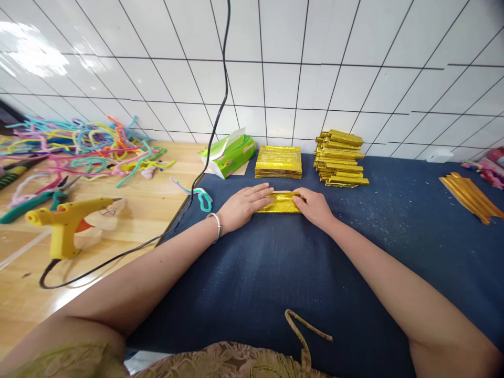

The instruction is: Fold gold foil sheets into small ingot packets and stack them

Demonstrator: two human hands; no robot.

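On the dark blue cloth in front of me lies a sheet of shiny gold foil paper (282,203), its far edge showing a pale strip. My left hand (244,206) rests flat over the sheet's left part with fingers stretched out. At the right end, my right hand (316,206) pinches the paper between thumb and fingers. Just behind stands a neat stack of gold foil sheets (278,161). To its right is a pile of narrow folded gold foil strips (339,160).
A green tissue pack (236,156) stands at the back. Leftward on the wood are a yellow glue gun (65,226), green-handled pliers (35,202) and tangled pipe cleaners (98,144). A black cord (220,105) hangs down near my left hand. More folded gold strips (470,195) lie far right.
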